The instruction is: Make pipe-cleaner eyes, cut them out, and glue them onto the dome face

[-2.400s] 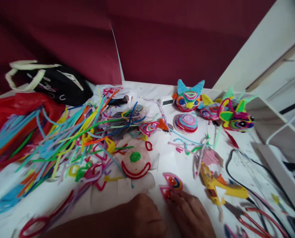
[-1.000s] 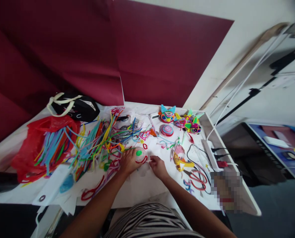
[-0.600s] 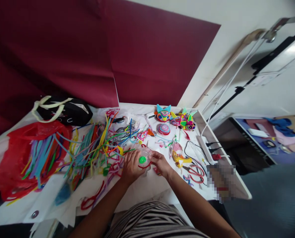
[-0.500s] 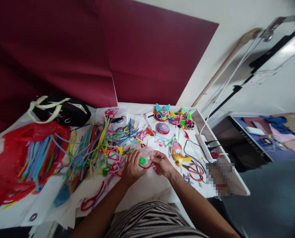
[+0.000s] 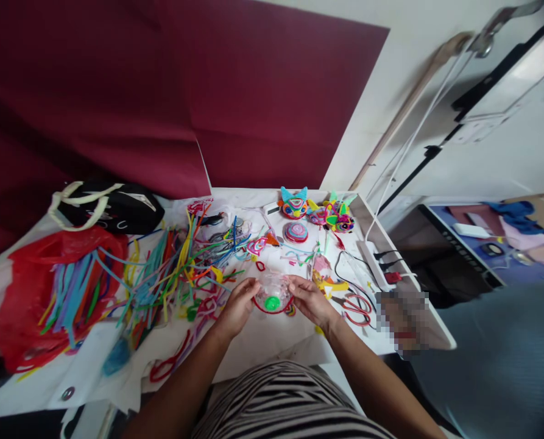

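Note:
A clear plastic dome (image 5: 272,291) with a green dot and a red curved pipe-cleaner rim is lifted just above the white table (image 5: 272,335). My left hand (image 5: 237,305) grips its left side and my right hand (image 5: 309,299) grips its right side, fingers curled round it. A small multicoloured pipe-cleaner piece (image 5: 290,310) lies just under my right hand.
A heap of loose pipe cleaners (image 5: 171,268) spreads to the left, beside a red plastic bag (image 5: 34,286) and a black tote bag (image 5: 109,207). Finished pipe-cleaner masks (image 5: 317,213) stand at the back. A yellow glue gun (image 5: 329,283), red scissors (image 5: 356,308) and a power strip (image 5: 374,265) lie right.
Both hands closed on the clear dome and lifted it off the table toward me. The view pulled back from close up and swung a little to the right.

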### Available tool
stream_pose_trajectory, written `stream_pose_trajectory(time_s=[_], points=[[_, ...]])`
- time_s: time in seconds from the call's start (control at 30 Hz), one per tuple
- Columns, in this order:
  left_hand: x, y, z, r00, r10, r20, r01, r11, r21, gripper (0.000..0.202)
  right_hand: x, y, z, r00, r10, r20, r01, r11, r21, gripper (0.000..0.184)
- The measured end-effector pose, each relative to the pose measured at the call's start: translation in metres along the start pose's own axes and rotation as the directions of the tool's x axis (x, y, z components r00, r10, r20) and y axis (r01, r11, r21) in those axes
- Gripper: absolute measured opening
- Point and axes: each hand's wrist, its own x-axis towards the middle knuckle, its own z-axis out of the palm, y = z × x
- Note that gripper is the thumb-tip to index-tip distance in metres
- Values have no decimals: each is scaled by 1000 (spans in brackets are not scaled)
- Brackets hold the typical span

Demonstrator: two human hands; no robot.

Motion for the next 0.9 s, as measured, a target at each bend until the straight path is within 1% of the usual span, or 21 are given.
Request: stream_pose_trajectory(time_s=[0.2, 0.27, 0.43, 0.53, 0.63, 0.77, 0.9], points=[[-11, 12, 15, 994, -97, 57, 106, 976, -192, 25, -6, -7, -22, 1000, 5, 15, -3, 993, -119, 25], [-12, 14, 18, 990, -123, 70, 136, 964, -230, 24, -7, -15, -26, 999, -1, 36, 8, 985, -171, 24], [-12, 18, 23, 980, -167, 104, 190, 940, -282, 21, -10, -45, -32, 995, 10, 95, 17, 959, -284, 26], [-12, 18, 25, 975, -193, 114, 219, 931, -292, 18, -11, -56, -35, 993, 28, 115, 11, 946, -324, 25], [-12, 17, 27, 971, -210, 112, 235, 925, -300, 12, -12, -54, -36, 990, 47, 133, -1, 944, -331, 27], [-13, 14, 29, 969, -228, 92, 246, 916, -317, 9, -12, -44, -36, 989, 57, 134, -11, 946, -324, 31], [-17, 13, 31, 964, -255, 71, 263, 903, -339, 6, -12, -40, -40, 990, 69, 124, -20, 931, -365, 27]])
